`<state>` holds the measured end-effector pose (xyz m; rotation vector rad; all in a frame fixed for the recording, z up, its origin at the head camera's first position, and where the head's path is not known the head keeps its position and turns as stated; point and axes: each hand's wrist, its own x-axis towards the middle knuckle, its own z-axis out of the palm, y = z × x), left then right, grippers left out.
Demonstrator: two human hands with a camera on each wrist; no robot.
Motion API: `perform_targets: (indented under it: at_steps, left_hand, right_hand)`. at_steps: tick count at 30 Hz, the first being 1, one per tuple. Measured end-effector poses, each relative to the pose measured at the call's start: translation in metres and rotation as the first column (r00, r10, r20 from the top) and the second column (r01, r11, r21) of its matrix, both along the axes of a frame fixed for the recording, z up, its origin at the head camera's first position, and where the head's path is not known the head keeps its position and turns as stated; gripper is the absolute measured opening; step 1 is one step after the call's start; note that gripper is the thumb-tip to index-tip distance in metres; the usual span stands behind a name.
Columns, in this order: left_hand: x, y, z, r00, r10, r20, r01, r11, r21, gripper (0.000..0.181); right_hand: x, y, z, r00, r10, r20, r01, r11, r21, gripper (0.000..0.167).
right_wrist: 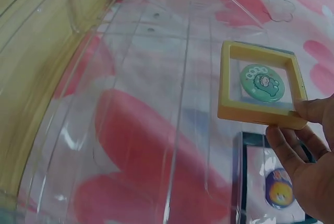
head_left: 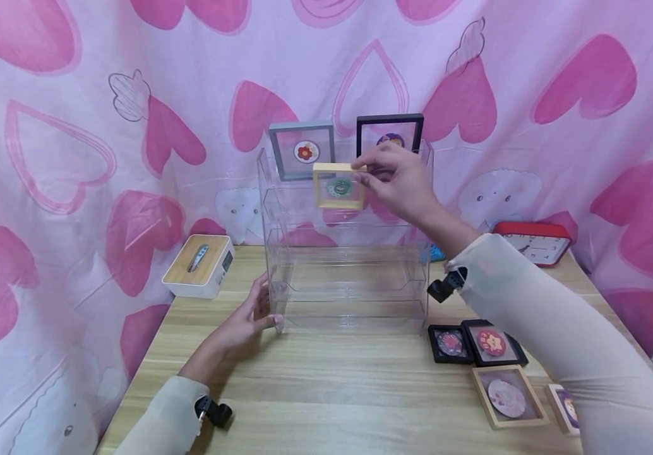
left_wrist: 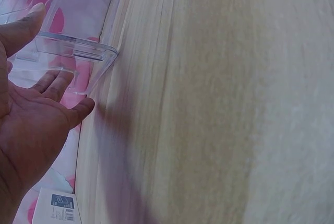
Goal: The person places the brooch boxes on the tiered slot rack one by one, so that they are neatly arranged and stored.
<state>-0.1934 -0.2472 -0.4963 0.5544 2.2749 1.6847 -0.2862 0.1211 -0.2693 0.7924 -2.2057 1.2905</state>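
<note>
A clear acrylic tiered rack (head_left: 349, 306) stands on the table. My right hand (head_left: 397, 180) pinches the right edge of a small yellow display frame (head_left: 340, 205) with a green round badge inside, held in front of the rack's upper part. Close up in the right wrist view, thumb and fingers grip a corner of that yellow frame (right_wrist: 224, 80). My left hand (head_left: 247, 316) touches the rack's lower left side, fingers spread and fairly straight. On the top tier are a grey frame (head_left: 281, 151) with a red flower badge and a black frame (head_left: 390, 119), partly hidden behind my right hand.
Right of the rack lie two black frames (head_left: 450, 344), a wooden-coloured frame (head_left: 539, 414) and a small pale frame (head_left: 566, 407) partly behind my sleeve. A red clock (head_left: 533, 243) stands at the back right. A white box with wooden top (head_left: 198, 265) sits left. A heart-patterned curtain hangs behind.
</note>
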Motion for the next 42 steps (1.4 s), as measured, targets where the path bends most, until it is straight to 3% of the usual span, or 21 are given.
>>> perform_targets:
  at_steps: [16,26,42]
  left_hand:
    - [0.001,0.0,0.001,0.999,0.026,0.023,-0.025,0.999,-0.036,0.105]
    - [0.001,0.0,0.0,0.998,0.037,0.041,-0.035,0.999,-0.034,0.104]
    - [0.003,0.001,0.003,0.998,0.04,0.041,-0.039,0.999,-0.028,0.108]
  right_hand:
    - [-0.011,-0.039,-0.015,0.999,0.02,0.041,-0.023,0.997,0.069,0.014]
    - [-0.014,-0.043,-0.024,0.999,0.016,0.051,-0.019,0.998,0.065,0.017]
    - [-0.011,-0.037,-0.022,0.998,0.044,0.049,-0.048,0.995,0.083,0.026]
